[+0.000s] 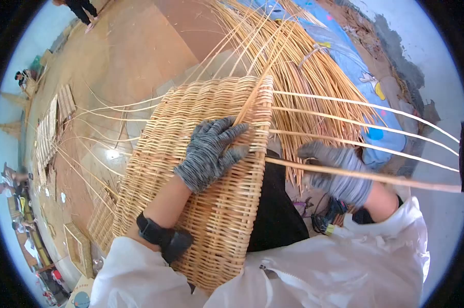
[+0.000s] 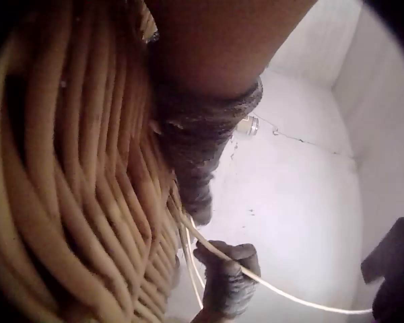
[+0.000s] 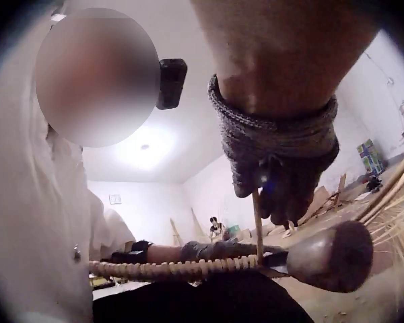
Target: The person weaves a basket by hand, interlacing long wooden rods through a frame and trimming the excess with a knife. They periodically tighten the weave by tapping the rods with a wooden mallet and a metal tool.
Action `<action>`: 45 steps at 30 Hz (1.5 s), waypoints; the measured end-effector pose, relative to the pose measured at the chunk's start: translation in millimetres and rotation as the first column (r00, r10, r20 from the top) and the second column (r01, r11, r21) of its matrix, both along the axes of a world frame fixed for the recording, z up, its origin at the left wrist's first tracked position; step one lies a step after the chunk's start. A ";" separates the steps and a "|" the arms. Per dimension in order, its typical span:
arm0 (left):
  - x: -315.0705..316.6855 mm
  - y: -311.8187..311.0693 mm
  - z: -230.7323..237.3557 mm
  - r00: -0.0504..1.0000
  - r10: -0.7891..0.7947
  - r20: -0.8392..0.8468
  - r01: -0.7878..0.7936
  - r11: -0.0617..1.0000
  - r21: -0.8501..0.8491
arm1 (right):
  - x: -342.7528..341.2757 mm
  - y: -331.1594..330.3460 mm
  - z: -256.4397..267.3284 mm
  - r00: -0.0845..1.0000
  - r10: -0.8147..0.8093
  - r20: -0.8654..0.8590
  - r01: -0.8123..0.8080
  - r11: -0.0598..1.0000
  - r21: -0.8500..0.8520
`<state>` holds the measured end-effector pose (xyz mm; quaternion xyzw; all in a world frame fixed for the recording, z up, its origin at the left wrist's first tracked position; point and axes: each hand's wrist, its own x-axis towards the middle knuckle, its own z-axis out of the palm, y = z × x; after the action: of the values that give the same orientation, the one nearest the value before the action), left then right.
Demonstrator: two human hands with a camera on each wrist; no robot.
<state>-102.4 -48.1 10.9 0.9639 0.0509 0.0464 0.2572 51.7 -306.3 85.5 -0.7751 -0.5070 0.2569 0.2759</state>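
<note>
Woven panel [image 1: 221, 215] is across the person's lap, left hand [image 1: 210, 154] laid on its face, fingers stretched toward the edge. Right hand [image 1: 339, 184] looks to be gripping a strand [image 1: 375, 176] just off that edge; blurred in head view, but wrist views back the grip. My take: pin the panel firmly near the working edge, pull the strand snug, even tension each time, bend it gradually so it doesn't crack. Keep the other loose ends fanned apart. Containers: shallow box-like wooden frame [image 1: 69, 241] on floor at left, contents unreadable. Stick bundle [image 1: 304, 66] lies on a blue sheet [image 1: 347, 51], unboxed.
</note>
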 end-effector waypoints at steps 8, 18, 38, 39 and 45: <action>3.4 -8.6 11.3 0.989 0.084 -0.120 -0.083 0.996 0.014 | 23.6 1.8 -78.2 0.825 0.188 -0.533 -0.365 0.897 -0.250; -9.8 2.0 7.7 0.997 0.073 0.026 -0.072 0.997 -0.033 | 13.4 -50.5 -28.0 0.926 0.378 -0.002 -0.320 0.781 -0.536; -59.2 -10.3 40.1 0.958 -0.263 -0.117 0.267 0.963 0.020 | -83.1 -70.6 -29.7 0.748 -0.016 -0.664 0.033 0.999 0.013; -59.1 -10.6 40.0 0.956 -0.261 -0.134 0.267 0.963 0.035 | -88.1 -69.4 -31.5 0.737 -0.082 -0.671 0.097 0.995 -0.015; -66.0 -15.8 37.8 0.966 -0.218 -0.142 0.226 0.973 0.048 | -94.3 -70.8 -32.1 0.749 -0.129 -0.650 0.153 0.988 -0.021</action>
<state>-168.4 -63.9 48.7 0.9721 -0.0416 -0.0468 0.2260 -42.6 -377.2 53.3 -0.6694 -0.3245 0.4792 0.4659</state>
